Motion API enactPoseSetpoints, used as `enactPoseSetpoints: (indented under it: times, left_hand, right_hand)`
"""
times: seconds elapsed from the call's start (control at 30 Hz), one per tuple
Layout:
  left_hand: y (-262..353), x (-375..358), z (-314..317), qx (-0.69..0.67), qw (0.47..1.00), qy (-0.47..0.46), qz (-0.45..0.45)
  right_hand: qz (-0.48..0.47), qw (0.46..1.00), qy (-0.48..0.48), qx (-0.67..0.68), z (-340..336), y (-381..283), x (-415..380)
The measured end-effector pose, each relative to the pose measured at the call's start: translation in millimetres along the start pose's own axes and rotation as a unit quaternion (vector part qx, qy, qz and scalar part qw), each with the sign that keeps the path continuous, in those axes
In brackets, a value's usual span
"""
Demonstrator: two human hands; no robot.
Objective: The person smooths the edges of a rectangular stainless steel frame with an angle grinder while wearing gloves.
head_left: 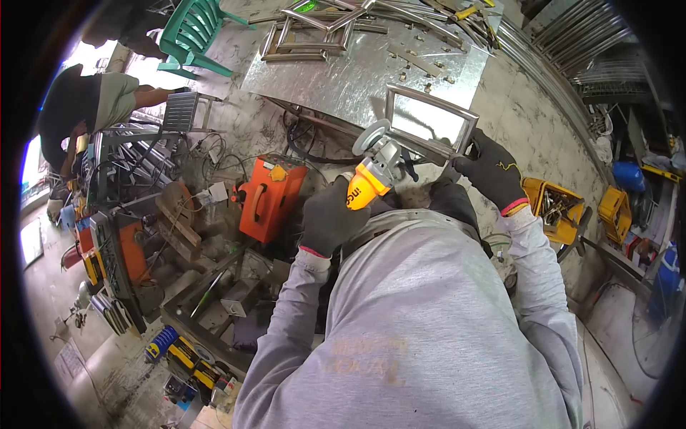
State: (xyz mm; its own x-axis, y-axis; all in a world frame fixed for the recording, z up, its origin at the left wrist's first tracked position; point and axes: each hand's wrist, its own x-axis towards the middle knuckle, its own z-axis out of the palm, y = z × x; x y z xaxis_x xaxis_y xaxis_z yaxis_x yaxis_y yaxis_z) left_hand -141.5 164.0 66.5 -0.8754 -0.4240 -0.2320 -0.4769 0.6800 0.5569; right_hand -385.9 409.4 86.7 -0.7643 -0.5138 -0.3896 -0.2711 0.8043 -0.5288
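Note:
A yellow angle grinder (367, 185) is gripped by my gloved left hand (331, 216), its fingers wrapped round the body. The grinder's pale round disc (371, 136) points up and away from me, close to the left side of a rectangular metal frame (434, 110). My gloved right hand (491, 169) is closed on the near right corner of that frame. The frame is tilted and overlaps the near edge of a shiny metal-topped table (343, 75).
More welded metal frames (306, 48) and loose tubes lie on the tabletop. An orange machine with a handle (271, 196) stands at left, with cables nearby. Yellow crates (552, 207) are at right. Another person (86, 107) is bent over at far left, near a green chair (193, 36).

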Motion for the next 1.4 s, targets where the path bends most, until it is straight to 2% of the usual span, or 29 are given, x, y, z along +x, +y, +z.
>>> enactPoseSetpoints:
  times: [0.2, 0.3, 0.4, 0.47, 0.5, 0.57, 0.67, 0.77, 0.9, 0.97, 1.07, 1.17, 1.27, 1.4]
  left_hand:
    - [10.5, 15.3, 4.3, 0.009, 0.997, 0.036, 0.065]
    - [14.9, 24.6, 2.7, 0.022, 0.996, 0.033, 0.082]
    - [14.7, 26.1, -1.7, 0.012, 0.996, 0.023, 0.09]
    - [7.7, 24.3, -5.8, -0.003, 0.994, 0.021, 0.106]
    - [-3.3, 18.1, -4.0, 0.009, 0.997, 0.019, 0.076]
    - [-31.4, 3.1, 8.5, 0.013, 0.998, 0.039, 0.046]
    - [-36.6, -10.6, 15.6, 0.011, 1.0, 0.028, -0.009]
    - [-38.2, -14.2, 30.9, 0.009, 0.998, 0.063, 0.001]
    - [-28.8, -14.6, 37.6, -0.025, 0.997, 0.073, 0.004]
    - [-31.8, -14.0, 45.2, -0.048, 0.996, 0.07, 0.006]
    - [-33.4, -12.4, 49.4, -0.053, 0.996, 0.065, 0.003]
    - [-35.4, -10.6, 54.9, -0.034, 0.995, 0.095, 0.02]
    - [-33.8, -9.2, 54.1, -0.035, 0.997, 0.071, -0.006]
    - [-33.5, -7.6, 55.5, -0.041, 0.996, 0.082, 0.008]
  right_hand:
    - [-0.026, 0.999, 0.032, -0.002, -0.1, -3.6, -2.3]
    - [0.0, 0.999, 0.006, -0.032, 0.0, -3.1, -0.6]
    - [0.026, 0.999, -0.023, 0.002, 6.1, 18.7, 11.8]
    - [0.022, 0.99, -0.054, 0.124, 13.4, 37.2, 20.3]
    - [0.024, 0.991, -0.049, 0.125, 11.7, 37.1, 20.4]
    - [0.06, 0.958, -0.085, 0.266, 14.0, 34.7, 17.6]
    - [0.117, 0.954, -0.124, 0.245, 18.4, 41.7, 20.9]
    - [0.065, 0.951, -0.093, 0.287, 36.6, 55.0, 15.2]
    - [0.093, 0.945, -0.117, 0.29, 47.3, 69.0, 18.8]
    - [0.065, 0.945, -0.179, 0.265, 48.9, 77.8, 24.4]
    - [0.101, 0.923, -0.209, 0.308, 43.6, 71.7, 25.5]
    - [0.099, 0.933, -0.193, 0.286, 32.1, 51.1, 19.9]
    - [0.096, 0.937, -0.183, 0.281, 34.5, 53.4, 20.8]
    - [0.12, 0.936, -0.187, 0.273, 22.2, 34.5, 17.3]
